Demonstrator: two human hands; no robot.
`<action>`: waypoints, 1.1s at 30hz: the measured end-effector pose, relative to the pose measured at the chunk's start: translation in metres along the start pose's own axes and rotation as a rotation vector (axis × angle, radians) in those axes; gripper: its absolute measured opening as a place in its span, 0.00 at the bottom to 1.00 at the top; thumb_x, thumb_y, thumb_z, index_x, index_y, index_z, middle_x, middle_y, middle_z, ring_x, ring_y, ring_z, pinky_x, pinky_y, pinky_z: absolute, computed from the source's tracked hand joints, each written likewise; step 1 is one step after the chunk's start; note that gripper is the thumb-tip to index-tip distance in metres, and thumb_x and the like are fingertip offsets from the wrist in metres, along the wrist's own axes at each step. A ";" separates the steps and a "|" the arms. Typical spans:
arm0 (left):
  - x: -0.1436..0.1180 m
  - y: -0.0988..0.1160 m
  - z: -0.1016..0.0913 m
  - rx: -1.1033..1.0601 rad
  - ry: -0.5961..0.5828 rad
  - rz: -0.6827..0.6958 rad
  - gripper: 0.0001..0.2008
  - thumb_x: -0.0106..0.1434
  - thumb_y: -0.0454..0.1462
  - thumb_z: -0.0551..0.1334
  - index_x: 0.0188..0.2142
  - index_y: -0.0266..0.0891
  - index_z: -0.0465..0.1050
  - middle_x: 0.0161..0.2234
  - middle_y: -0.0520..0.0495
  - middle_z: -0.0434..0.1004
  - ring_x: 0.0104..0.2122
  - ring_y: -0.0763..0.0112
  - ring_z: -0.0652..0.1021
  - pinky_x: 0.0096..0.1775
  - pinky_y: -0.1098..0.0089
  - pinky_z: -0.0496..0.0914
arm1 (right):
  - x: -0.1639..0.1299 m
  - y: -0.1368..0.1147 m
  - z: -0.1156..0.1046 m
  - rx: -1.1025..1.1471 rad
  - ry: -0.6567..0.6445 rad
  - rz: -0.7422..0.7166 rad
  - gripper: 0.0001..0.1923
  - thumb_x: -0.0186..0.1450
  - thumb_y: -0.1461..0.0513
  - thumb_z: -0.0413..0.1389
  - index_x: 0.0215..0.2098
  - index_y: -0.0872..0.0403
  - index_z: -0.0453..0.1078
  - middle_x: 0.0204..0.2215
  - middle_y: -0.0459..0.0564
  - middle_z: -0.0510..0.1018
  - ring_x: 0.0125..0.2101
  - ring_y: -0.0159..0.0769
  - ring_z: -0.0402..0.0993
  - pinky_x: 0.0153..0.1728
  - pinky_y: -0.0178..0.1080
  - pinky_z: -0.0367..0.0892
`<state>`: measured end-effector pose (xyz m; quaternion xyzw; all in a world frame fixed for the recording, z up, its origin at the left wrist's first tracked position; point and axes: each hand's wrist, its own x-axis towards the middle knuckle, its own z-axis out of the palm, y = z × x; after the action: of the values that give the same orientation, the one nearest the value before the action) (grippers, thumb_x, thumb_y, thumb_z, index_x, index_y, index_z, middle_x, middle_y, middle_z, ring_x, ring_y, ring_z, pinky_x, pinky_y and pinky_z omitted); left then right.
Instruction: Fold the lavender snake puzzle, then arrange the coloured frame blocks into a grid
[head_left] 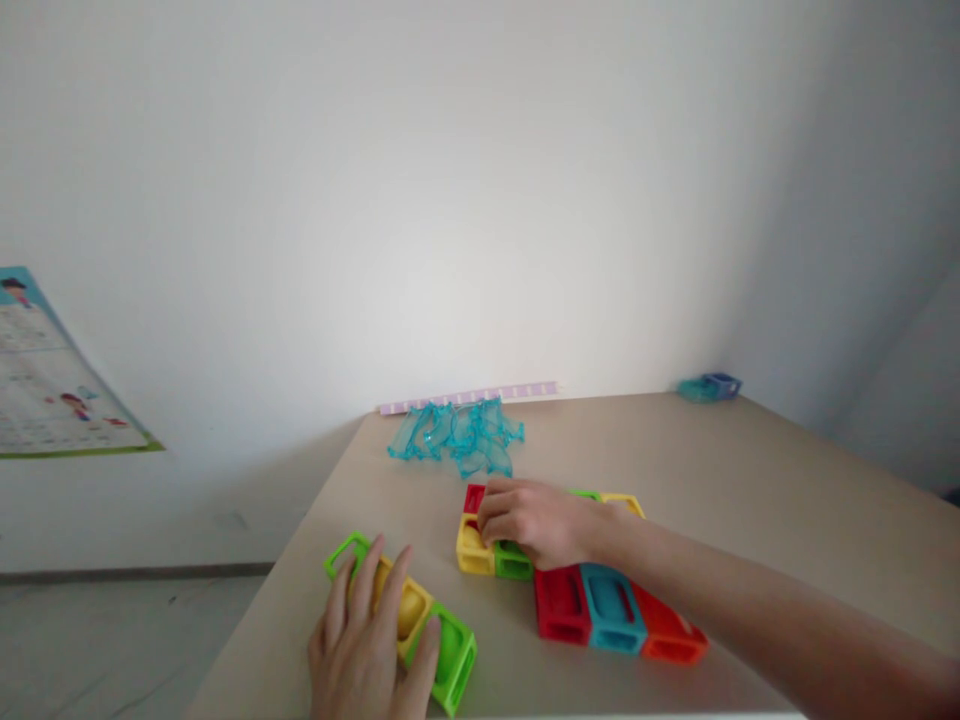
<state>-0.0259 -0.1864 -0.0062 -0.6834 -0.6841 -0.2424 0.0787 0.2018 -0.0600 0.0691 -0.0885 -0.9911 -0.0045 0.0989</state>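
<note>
1. The left hand [367, 650] lies flat, fingers spread and loose, on a near-left row of three hollow plastic blocks; it clasps nothing, only presses on the middle yellow hollow plastic block [405, 605], with a green hollow plastic block [346, 553] at the far end and a second green hollow block [454, 655] at the near end, all three touching in a line.
2. The right hand [536, 520] is curled, fingertips down on the central cluster; its fingers rest on a small yellow hollow block [472, 548] and a small green hollow block [513, 563], which sit side by side; whether it actually pinches either one cannot be told.
3. Just beyond that hand a red hollow block [474, 496] shows; a yellow frame-shaped block [626, 502] and a sliver of green peek out on its far right.
4. Near the wrist three blocks stand touching in a row: a red rectangular hollow block [561, 605], a teal rectangular hollow block [613, 608] and an orange rectangular hollow block [667, 632].
5. All rest on a beige tabletop [750, 480]; a heap of clear turquoise plastic pieces [457, 435] lies far centre, their count unclear; a lilac strip [472, 397] runs along the far edge; a small blue-green item [709, 387] sits far right; one poster [52, 380] hangs on the left wall.
</note>
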 end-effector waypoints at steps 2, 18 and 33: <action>0.000 0.004 0.000 0.019 0.000 -0.021 0.25 0.64 0.45 0.51 0.60 0.46 0.63 0.64 0.43 0.57 0.64 0.50 0.55 0.56 0.46 0.60 | 0.001 0.005 0.003 0.027 0.007 -0.026 0.08 0.55 0.72 0.56 0.32 0.56 0.72 0.33 0.52 0.77 0.38 0.37 0.70 0.46 0.38 0.61; -0.006 -0.036 -0.004 0.072 0.100 0.199 0.21 0.65 0.43 0.53 0.58 0.53 0.65 0.60 0.46 0.66 0.57 0.52 0.68 0.56 0.41 0.56 | -0.076 -0.057 -0.025 0.094 0.142 0.630 0.11 0.68 0.62 0.49 0.44 0.51 0.72 0.41 0.54 0.74 0.43 0.42 0.70 0.46 0.44 0.66; 0.005 0.116 0.016 -0.340 0.227 0.479 0.13 0.61 0.35 0.58 0.45 0.45 0.74 0.41 0.40 0.74 0.42 0.60 0.74 0.42 0.60 0.71 | -0.049 0.008 0.000 0.135 -0.044 0.438 0.24 0.71 0.51 0.41 0.64 0.40 0.58 0.58 0.58 0.64 0.56 0.51 0.63 0.54 0.55 0.58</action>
<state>0.0901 -0.1807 0.0080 -0.7971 -0.4400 -0.4027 0.0942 0.2501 -0.0608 0.0595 -0.2950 -0.9482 0.0853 0.0814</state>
